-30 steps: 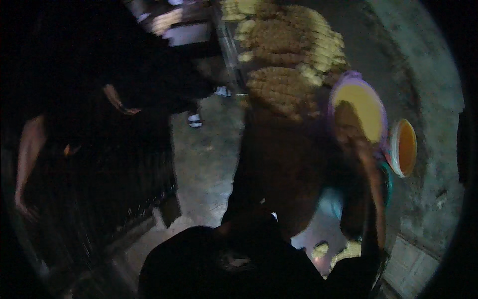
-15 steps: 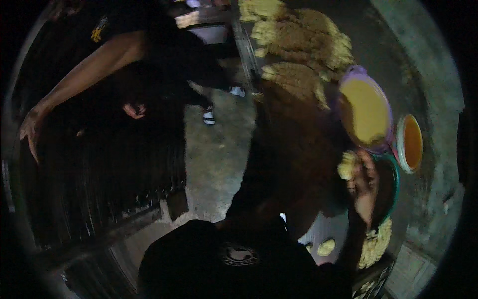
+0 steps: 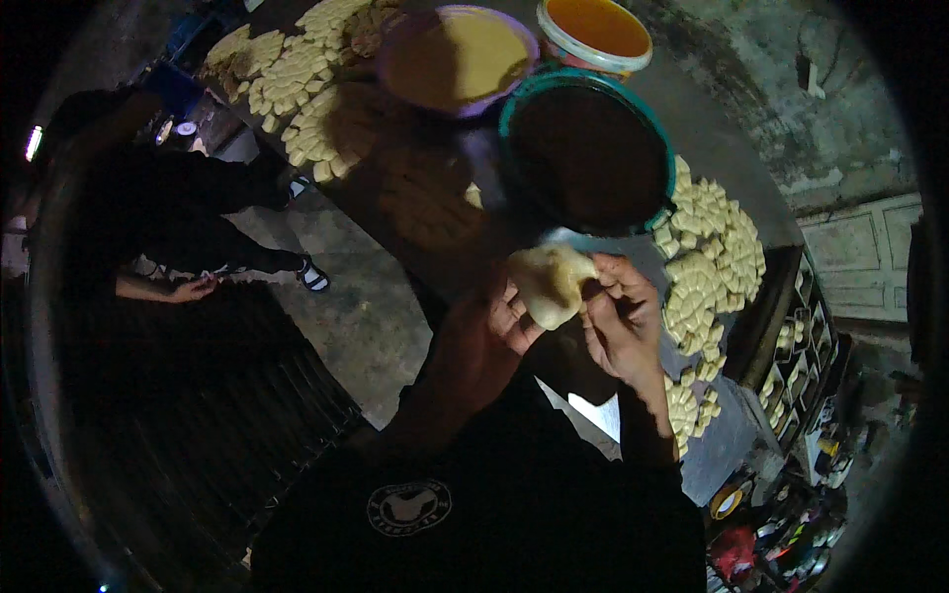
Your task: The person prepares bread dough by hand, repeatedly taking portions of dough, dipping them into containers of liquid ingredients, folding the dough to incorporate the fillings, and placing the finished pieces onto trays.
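Note:
A flattened piece of pale dough point(image 3: 547, 282) is held between my two hands over the near edge of the table. My left hand point(image 3: 506, 321), mostly in shadow, cups it from the left with its fingers against the underside. My right hand point(image 3: 625, 314) pinches the dough's right edge between thumb and fingers. A brownish shade shows on the dough's lower middle; whether it is filling or shadow I cannot tell. Just beyond my hands stands a green-rimmed basin point(image 3: 593, 148) with a dark brown mass inside.
Behind are a purple-rimmed basin point(image 3: 460, 59) of yellowish contents and a bucket point(image 3: 593, 35) with orange contents. Cut dough pieces point(image 3: 707, 262) cover the table's right; more dough pieces point(image 3: 297, 79) lie far left. Trays point(image 3: 791, 346) stand at right. Another person point(image 3: 178, 198) stands left.
My view has swung toward the table's right side. The dough piece, earlier in my right hand alone, is now in both hands and looks flatter and wider.

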### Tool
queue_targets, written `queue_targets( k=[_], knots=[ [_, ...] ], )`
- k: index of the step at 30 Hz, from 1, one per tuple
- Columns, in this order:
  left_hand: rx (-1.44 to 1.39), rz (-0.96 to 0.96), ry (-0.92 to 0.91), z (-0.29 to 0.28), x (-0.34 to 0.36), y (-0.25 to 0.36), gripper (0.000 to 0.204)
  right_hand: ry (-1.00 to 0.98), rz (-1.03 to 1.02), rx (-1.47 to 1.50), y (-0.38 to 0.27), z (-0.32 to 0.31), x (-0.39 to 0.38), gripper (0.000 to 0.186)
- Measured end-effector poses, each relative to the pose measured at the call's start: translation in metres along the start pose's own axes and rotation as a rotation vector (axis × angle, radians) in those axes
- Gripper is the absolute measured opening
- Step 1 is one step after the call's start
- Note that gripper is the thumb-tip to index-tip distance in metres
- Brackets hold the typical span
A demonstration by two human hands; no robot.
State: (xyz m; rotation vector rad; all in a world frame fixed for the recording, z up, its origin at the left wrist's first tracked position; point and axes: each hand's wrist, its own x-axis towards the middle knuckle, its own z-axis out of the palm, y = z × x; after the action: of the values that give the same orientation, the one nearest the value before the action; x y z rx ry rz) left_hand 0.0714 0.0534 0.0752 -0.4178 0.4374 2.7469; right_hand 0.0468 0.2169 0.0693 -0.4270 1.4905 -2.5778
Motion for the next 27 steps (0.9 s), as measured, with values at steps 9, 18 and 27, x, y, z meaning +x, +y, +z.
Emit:
queue_targets(
  k=[9,18,27],
  knots=[
    [0.851,0.386,-0.149,0.025,-0.034,-0.063,0.047,0.019,-0.354,-0.980,-0.057,-0.006,-0.062,0.025],
    [0.762,0.276,-0.001,0.021,-0.047,-0.090,0.031,-0.097,-0.436,-1.141,-0.074,-0.010,-0.102,0.032],
    [1.416,0.418,0.085,0.030,-0.067,-0.090,0.018,-0.226,-0.337,-0.936,-0.085,-0.021,-0.115,0.037]
  ],
)
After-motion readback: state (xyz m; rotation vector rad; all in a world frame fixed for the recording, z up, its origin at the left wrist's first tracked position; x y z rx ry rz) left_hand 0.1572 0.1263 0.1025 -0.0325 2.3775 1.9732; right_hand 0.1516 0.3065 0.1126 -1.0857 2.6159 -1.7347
